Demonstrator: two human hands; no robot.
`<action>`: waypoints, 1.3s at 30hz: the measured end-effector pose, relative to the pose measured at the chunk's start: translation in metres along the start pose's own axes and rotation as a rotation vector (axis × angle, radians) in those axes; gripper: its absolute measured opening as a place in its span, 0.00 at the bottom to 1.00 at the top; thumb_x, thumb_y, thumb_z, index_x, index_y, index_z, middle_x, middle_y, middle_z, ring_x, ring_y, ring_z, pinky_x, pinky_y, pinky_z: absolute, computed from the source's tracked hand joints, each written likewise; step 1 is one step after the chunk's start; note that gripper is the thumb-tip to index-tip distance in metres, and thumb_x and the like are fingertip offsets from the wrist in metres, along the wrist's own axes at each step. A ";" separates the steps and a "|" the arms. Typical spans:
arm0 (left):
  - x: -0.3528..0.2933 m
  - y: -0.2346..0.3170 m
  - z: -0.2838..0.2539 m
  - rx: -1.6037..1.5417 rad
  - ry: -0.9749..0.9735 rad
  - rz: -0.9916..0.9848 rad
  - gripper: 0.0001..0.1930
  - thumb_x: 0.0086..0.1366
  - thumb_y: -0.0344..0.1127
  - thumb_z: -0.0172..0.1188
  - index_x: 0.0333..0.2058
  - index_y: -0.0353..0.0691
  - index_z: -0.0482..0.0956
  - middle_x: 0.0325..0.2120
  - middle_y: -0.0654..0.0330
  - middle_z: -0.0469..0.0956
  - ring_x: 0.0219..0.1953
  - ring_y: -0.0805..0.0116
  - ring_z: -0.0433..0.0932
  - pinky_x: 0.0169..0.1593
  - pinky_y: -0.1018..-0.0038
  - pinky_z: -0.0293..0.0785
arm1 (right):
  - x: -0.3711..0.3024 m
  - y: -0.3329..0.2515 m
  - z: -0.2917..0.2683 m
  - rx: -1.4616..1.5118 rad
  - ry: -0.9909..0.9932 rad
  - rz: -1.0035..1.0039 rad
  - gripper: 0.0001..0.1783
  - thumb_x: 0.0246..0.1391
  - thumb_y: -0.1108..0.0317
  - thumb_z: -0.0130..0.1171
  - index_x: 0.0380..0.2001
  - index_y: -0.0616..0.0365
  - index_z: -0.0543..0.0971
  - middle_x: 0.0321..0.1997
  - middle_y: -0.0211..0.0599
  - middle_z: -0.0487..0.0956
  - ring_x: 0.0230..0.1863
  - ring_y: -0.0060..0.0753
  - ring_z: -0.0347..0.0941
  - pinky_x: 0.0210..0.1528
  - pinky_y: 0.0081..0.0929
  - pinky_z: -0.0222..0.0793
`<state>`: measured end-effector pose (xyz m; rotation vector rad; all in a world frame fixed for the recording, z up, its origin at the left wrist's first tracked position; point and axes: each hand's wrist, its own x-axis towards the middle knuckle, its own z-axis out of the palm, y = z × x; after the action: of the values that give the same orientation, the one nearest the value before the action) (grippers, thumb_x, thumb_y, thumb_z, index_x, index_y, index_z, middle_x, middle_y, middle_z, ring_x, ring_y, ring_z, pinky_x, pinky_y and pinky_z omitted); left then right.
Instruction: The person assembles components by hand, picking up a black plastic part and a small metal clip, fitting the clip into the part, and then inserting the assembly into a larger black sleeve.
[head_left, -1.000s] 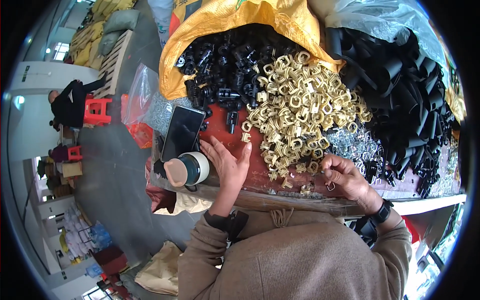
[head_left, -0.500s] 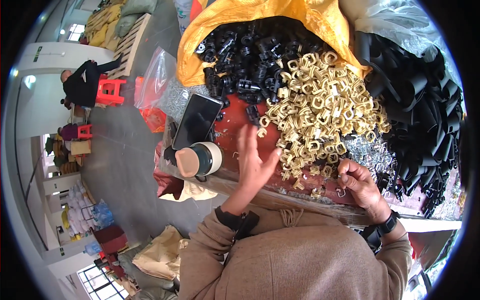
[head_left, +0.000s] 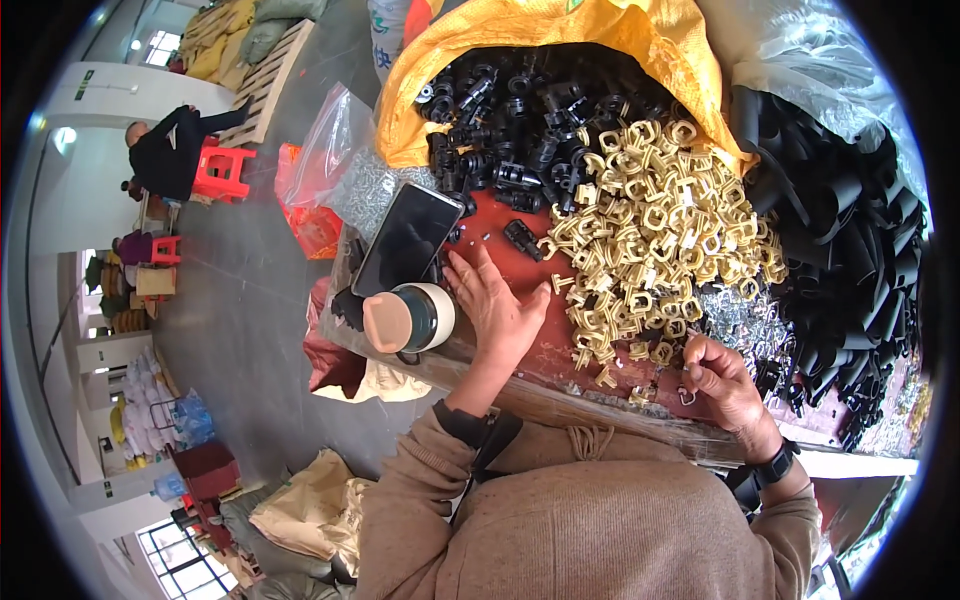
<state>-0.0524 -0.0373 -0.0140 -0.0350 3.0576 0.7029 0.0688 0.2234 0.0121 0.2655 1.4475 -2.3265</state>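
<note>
My left hand (head_left: 497,312) hovers over or rests on the red tabletop (head_left: 492,222), fingers spread, holding nothing I can see. Just beyond its fingertips lies a single black plastic fitting (head_left: 522,240). At the table's near edge, my right hand (head_left: 728,388) has thumb and forefinger pinched together; what they hold, if anything, is too small to make out. A small bent metal clip (head_left: 686,396) shows beside those fingertips. Between and beyond the hands is a heap of cream-gold plastic clips (head_left: 665,225). More black fittings (head_left: 520,120) spill from a yellow woven sack (head_left: 405,120).
A phone (head_left: 408,240) and a lidded cup (head_left: 428,318) stand left of my left hand. Small metal parts (head_left: 745,325) and black curved pieces (head_left: 830,230) lie to the right. A clear bag of metal pieces (head_left: 375,185) sits at the far left. Another person (head_left: 165,155) sits across the floor.
My left hand has drawn back leftward from beside the single black fitting, and its fingers are spread wider. My right hand keeps its pinch in nearly the same place. The whole view has shifted slightly.
</note>
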 end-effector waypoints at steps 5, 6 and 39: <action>0.010 0.013 -0.004 -0.011 -0.022 -0.105 0.47 0.43 0.47 0.62 0.56 0.35 0.45 0.56 0.39 0.41 0.58 0.35 0.35 0.57 0.50 0.39 | 0.001 -0.002 0.002 0.076 0.013 0.017 0.08 0.49 0.67 0.55 0.26 0.59 0.68 0.24 0.23 0.62 0.21 0.14 0.58 0.26 0.11 0.56; 0.010 0.013 -0.005 -0.023 -0.027 -0.141 0.46 0.43 0.47 0.62 0.55 0.35 0.46 0.56 0.40 0.42 0.58 0.37 0.36 0.57 0.51 0.40 | 0.001 -0.003 0.004 0.075 0.018 0.020 0.08 0.49 0.67 0.55 0.27 0.59 0.68 0.24 0.23 0.62 0.21 0.14 0.58 0.26 0.11 0.56; 0.006 0.008 0.007 -0.069 0.041 -0.242 0.50 0.45 0.48 0.60 0.53 0.16 0.39 0.55 0.28 0.35 0.60 0.39 0.31 0.61 0.56 0.30 | -0.001 -0.001 0.003 0.093 0.056 0.047 0.09 0.48 0.66 0.57 0.27 0.58 0.69 0.25 0.23 0.63 0.21 0.15 0.58 0.25 0.11 0.54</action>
<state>-0.0589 -0.0274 -0.0173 -0.4170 2.9919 0.7973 0.0698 0.2212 0.0145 0.3892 1.3460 -2.3689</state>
